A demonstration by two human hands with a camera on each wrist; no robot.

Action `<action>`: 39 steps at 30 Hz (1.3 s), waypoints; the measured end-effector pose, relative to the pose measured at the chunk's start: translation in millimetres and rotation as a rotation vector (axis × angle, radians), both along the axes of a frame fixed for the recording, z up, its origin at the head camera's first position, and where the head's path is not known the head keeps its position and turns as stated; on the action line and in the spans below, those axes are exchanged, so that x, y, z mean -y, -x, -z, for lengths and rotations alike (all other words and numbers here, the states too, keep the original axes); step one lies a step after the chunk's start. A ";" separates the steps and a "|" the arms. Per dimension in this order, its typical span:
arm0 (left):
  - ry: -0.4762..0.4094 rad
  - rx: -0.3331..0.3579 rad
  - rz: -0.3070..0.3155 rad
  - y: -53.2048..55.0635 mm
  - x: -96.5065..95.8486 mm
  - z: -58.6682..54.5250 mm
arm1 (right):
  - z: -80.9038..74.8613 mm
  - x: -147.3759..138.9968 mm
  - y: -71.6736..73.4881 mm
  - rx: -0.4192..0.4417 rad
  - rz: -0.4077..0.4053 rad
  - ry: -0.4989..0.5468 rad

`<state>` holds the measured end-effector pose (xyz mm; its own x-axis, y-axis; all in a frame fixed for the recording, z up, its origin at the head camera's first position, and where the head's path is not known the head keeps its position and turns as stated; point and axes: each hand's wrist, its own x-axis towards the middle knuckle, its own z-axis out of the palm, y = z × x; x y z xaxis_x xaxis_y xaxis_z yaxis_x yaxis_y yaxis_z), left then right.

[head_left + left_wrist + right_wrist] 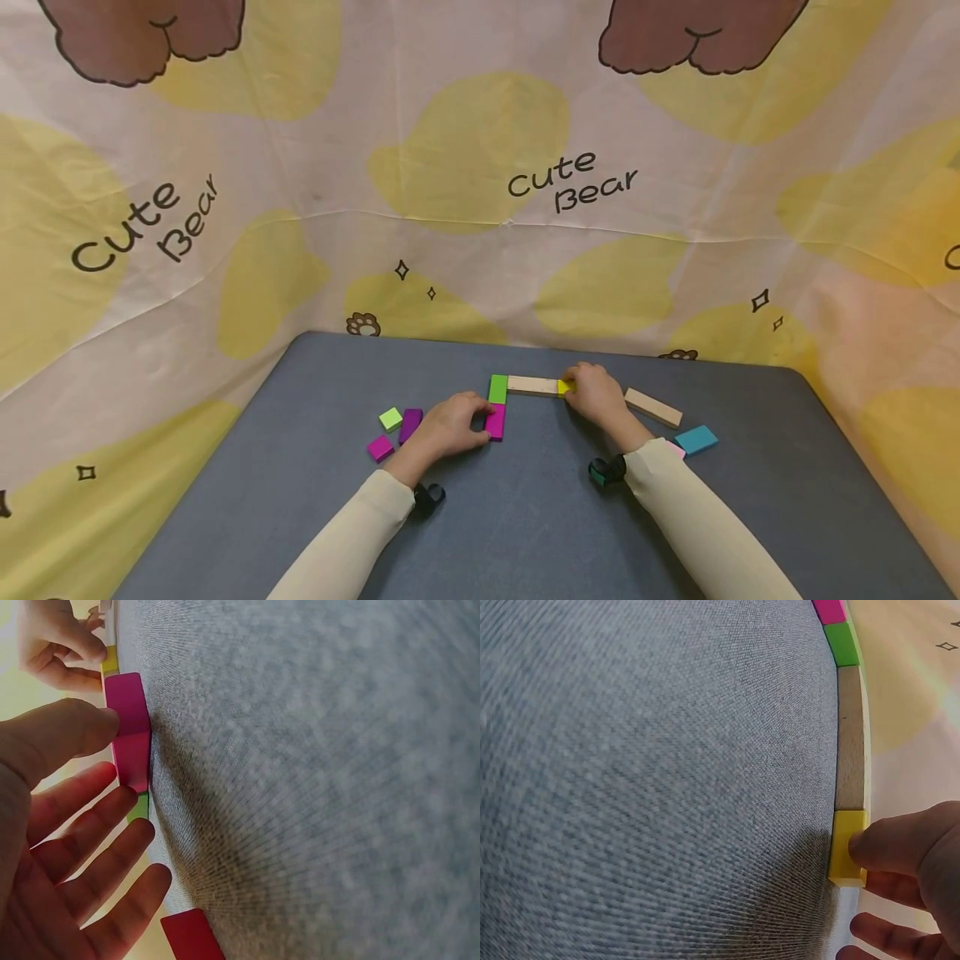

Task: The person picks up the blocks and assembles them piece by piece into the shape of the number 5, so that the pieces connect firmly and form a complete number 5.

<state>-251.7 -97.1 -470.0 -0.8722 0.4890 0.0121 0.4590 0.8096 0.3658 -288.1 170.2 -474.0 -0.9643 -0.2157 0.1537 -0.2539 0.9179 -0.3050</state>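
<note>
My left hand (pixel 452 423) pinches a magenta block (pixel 496 427) between thumb and index finger, the other fingers loosely spread in the left wrist view. That block lies end to end with a green block (pixel 498 389). From the green block a light wooden strip (pixel 532 385) runs to the right, making a corner. At the strip's right end is a yellow block (pixel 848 847), which my right hand (pixel 597 398) pinches. In the right wrist view the thumb (pixel 900 838) presses its side, and the yellow block butts against the strip.
Left of my left hand lie a lime block (pixel 391 419), a purple block (pixel 410 423) and another magenta block (pixel 381 448). On the right are a second wooden strip (pixel 654 407), a blue block (pixel 697 439) and a pink block (pixel 677 448) partly behind the sleeve. A printed curtain backs the grey table (pixel 517 517).
</note>
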 end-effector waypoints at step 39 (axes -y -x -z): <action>-0.030 0.062 -0.087 -2.1 -9.5 -5.0 | -19.6 -70.9 -33.6 0.009 0.043 0.110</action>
